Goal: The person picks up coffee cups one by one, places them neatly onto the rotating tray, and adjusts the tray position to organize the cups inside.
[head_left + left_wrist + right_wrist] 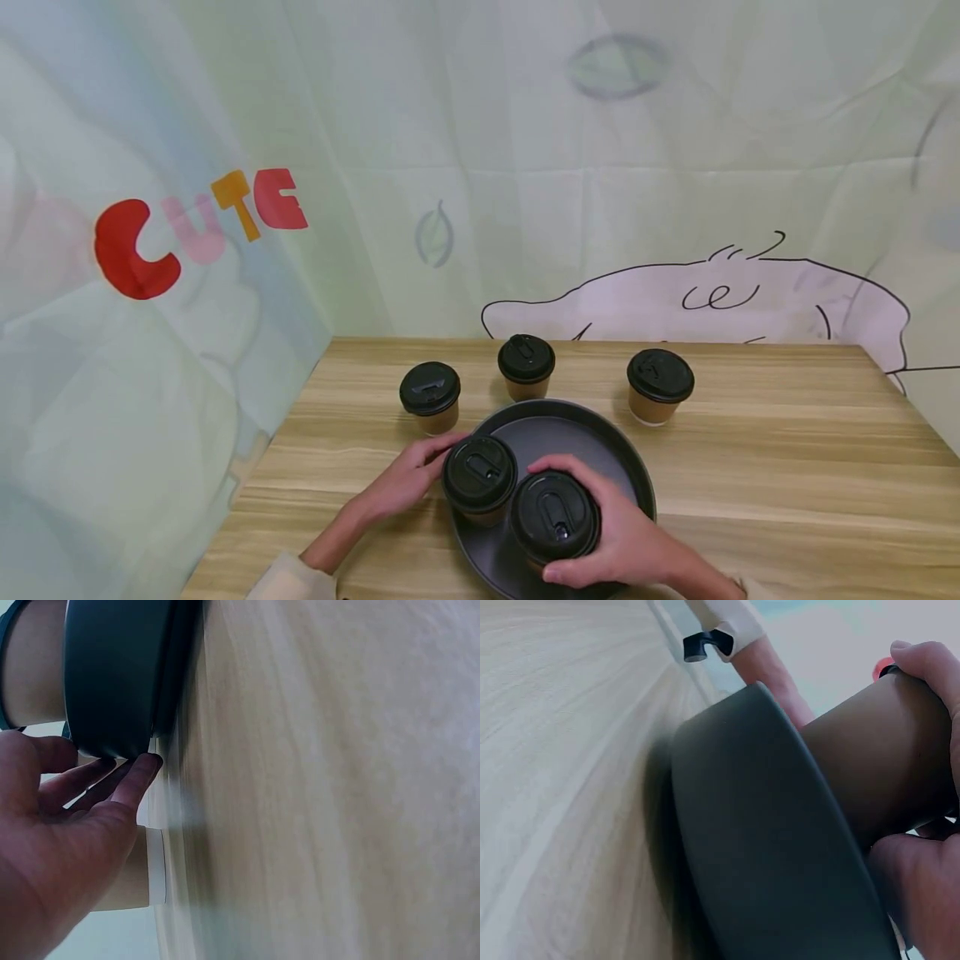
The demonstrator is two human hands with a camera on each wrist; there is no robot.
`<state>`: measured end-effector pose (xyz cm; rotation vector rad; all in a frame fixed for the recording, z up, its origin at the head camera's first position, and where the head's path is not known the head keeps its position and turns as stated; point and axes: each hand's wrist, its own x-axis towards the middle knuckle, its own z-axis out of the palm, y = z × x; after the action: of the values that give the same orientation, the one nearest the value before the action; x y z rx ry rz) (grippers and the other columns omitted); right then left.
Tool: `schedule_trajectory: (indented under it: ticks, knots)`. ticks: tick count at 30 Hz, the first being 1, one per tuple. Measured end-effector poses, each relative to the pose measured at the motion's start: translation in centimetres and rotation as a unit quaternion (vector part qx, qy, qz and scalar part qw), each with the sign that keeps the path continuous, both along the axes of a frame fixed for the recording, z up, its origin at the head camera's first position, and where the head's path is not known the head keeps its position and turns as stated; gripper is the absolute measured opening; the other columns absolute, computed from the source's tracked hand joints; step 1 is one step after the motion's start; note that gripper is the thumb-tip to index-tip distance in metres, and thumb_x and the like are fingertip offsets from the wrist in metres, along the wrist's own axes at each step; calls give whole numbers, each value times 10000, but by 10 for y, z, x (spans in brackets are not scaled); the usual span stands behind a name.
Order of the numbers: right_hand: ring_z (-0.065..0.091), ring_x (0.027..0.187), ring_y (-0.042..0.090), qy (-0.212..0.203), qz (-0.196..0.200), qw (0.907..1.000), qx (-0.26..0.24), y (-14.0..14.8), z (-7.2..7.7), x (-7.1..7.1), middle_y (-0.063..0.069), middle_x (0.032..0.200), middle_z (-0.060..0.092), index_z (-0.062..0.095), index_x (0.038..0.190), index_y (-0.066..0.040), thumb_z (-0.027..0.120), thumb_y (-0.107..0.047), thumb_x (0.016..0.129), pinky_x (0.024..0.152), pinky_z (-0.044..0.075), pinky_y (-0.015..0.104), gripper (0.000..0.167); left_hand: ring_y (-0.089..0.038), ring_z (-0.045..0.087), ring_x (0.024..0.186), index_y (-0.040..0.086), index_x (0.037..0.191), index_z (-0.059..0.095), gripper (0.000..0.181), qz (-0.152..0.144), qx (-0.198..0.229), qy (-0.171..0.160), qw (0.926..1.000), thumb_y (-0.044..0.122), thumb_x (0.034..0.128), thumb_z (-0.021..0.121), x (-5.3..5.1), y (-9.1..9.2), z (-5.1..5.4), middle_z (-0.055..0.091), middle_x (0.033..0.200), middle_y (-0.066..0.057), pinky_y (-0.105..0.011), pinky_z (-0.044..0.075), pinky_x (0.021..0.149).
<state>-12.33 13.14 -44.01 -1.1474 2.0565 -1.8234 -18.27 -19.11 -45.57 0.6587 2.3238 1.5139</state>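
Observation:
My right hand (618,533) grips a brown paper coffee cup with a black lid (557,517) over the round dark grey tray (645,479). The tray wall hides its base in the right wrist view, so I cannot tell whether it touches the tray. Just left of it, a second lidded coffee cup (480,473) is at the tray's left side. My left hand (408,479) touches the tray's left edge beside that cup. In the left wrist view its fingertips (142,774) meet the tray's outer wall (112,682), fingers fairly straight.
Three more lidded coffee cups stand on the wooden table (787,467): one at the left (431,396), one behind the tray (527,367), one at the right (658,385). A printed curtain (375,167) hangs along the table's back and left.

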Motion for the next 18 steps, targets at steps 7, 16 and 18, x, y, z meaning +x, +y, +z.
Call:
schedule_trajectory:
  ticks: [7, 16, 18]
  knots:
    - [571, 1255, 281, -379, 158, 9992, 25, -8, -4, 3, 60, 1369, 621, 460, 1479, -106, 929, -152, 782, 1104, 406, 295, 842, -299, 464, 1401, -43, 1471, 539, 429, -7, 10, 104, 9999, 199, 1123, 470, 0, 1, 0, 576, 1471, -155, -192, 347, 1110]
    - [585, 1239, 280, -554, 316, 9980, 18, -12, -6, 5, 62, 1354, 627, 443, 1478, -145, 925, -138, 789, 1106, 397, 279, 841, -296, 476, 1391, -37, 1462, 552, 420, -12, 10, 178, 9998, 197, 1122, 474, 0, 1, -1, 587, 1460, -149, -202, 354, 1113]
    - [586, 1238, 276, -482, 288, 9984, 67, -12, -6, 6, 54, 1350, 631, 443, 1478, -150, 929, -151, 788, 1108, 394, 280, 844, -288, 479, 1388, -31, 1461, 556, 417, 8, -6, 173, 9998, 199, 1122, 476, -1, 1, -1, 589, 1458, -143, -204, 354, 1114]
